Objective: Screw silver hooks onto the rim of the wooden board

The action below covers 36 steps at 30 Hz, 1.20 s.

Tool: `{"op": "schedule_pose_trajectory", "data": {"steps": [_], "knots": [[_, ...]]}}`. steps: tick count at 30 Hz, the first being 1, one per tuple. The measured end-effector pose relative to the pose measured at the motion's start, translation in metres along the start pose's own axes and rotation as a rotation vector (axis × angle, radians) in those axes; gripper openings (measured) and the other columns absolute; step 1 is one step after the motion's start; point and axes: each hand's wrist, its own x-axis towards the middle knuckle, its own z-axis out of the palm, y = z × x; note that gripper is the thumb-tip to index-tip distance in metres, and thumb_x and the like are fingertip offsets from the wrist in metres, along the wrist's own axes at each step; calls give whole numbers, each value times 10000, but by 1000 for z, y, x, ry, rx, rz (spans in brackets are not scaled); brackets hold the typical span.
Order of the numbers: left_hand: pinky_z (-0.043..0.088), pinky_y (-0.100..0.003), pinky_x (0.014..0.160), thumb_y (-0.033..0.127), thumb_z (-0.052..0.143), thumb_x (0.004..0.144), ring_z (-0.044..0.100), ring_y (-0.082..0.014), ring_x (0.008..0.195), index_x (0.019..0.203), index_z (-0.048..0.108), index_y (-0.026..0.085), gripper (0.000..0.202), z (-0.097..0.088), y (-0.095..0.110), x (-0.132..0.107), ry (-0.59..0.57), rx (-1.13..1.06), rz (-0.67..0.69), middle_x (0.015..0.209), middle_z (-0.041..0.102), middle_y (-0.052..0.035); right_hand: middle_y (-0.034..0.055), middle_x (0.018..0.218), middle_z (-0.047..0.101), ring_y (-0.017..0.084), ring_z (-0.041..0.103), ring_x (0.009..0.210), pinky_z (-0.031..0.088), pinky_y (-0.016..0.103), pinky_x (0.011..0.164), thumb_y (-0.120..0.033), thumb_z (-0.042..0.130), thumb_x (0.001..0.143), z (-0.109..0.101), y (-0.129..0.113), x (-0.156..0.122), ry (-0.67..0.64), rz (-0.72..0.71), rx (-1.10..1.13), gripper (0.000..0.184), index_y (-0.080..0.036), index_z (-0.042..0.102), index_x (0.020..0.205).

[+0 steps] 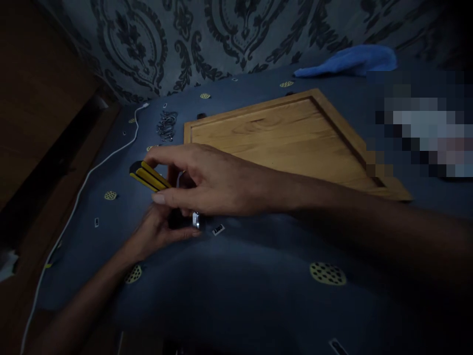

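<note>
My right hand (195,180) reaches in from the right, fingers closed around the yellow-and-black handle of what looks like a screwdriver (150,176). Its shaft is hidden from me. Just below, my left hand (162,229) is curled, its thumb against a small shiny metal piece (196,220). That piece is mostly covered by the fingers, so its kind does not show. Both hands are close together above the dark blue patterned cloth, in front of the wooden board's near left corner.
A wooden board (273,138) with a raised rim lies behind my right forearm. Several small metal hook-like pieces (166,125) are piled at its left. A white cable (86,177) runs along the left edge. A blue cloth (354,61) lies by the patterned wall.
</note>
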Motion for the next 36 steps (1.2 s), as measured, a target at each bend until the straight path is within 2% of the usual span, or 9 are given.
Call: {"op": "schedule_pose_trajectory", "data": {"steps": [3, 8, 12, 18, 22, 26, 30, 33, 36], "knots": [[643, -425, 890, 552, 836, 803, 738, -290, 986, 932, 700, 194, 403, 0, 2, -1, -9, -52, -18, 999, 771, -63, -37, 772, 598, 80, 545, 704, 453, 215, 654, -124, 634, 997, -4, -6, -1, -94, 0, 31, 213, -158, 604, 789], [642, -438, 929, 561, 832, 805, 750, -289, 1010, 1030, 728, 192, 445, 2, 5, -2, -52, -176, -113, 1038, 786, -70, -49, 705, 517, 84, 495, 695, 405, 227, 609, -147, 732, 927, 2, -8, -2, 48, 79, -9, 322, -164, 531, 676], [644, -434, 861, 558, 822, 813, 751, -290, 939, 969, 716, 188, 415, 0, 2, -2, -73, -109, -107, 955, 780, -66, -61, 709, 495, 96, 493, 716, 408, 230, 601, -161, 770, 898, 2, -8, -2, 93, 91, -20, 349, -194, 480, 707], [611, -416, 855, 530, 842, 817, 735, -269, 913, 988, 714, 201, 392, 0, -2, -1, 6, -13, 12, 948, 767, -40, -60, 758, 575, 94, 557, 764, 458, 237, 654, -100, 608, 974, -7, -11, -7, -31, 93, 16, 222, -186, 552, 777], [607, -366, 761, 583, 809, 831, 714, -238, 836, 959, 708, 199, 417, 1, 2, 0, 7, -19, 18, 884, 738, -24, -82, 680, 514, 74, 513, 683, 417, 228, 601, -194, 719, 935, -3, -9, -7, 73, 112, -47, 295, -173, 532, 707], [615, -378, 814, 591, 801, 830, 729, -255, 898, 979, 718, 198, 428, 0, 1, 0, -9, -29, -3, 939, 758, -34, -80, 703, 505, 66, 495, 689, 405, 203, 584, -197, 797, 898, 0, -8, -5, 129, 81, -87, 321, -170, 510, 756], [613, -397, 868, 570, 824, 822, 730, -265, 944, 966, 716, 202, 410, 1, -3, -1, 12, -39, 23, 978, 763, -44, -87, 748, 547, 59, 528, 748, 424, 196, 632, -87, 668, 953, -5, -13, -7, 13, 73, -120, 179, -157, 568, 823], [600, -410, 901, 551, 835, 819, 723, -271, 977, 923, 717, 205, 380, 1, -4, -2, 28, -24, 49, 980, 760, -46, -93, 738, 546, 53, 529, 736, 424, 208, 636, -112, 603, 981, -6, -11, -10, -38, 46, -126, 232, -152, 552, 758], [601, -393, 872, 533, 820, 843, 729, -259, 948, 990, 732, 213, 363, 1, -2, -1, 9, -51, 43, 992, 767, -42, -80, 731, 531, 58, 519, 706, 423, 208, 612, -158, 649, 984, 1, -5, -10, 84, -14, -117, 271, -166, 512, 751]]}}
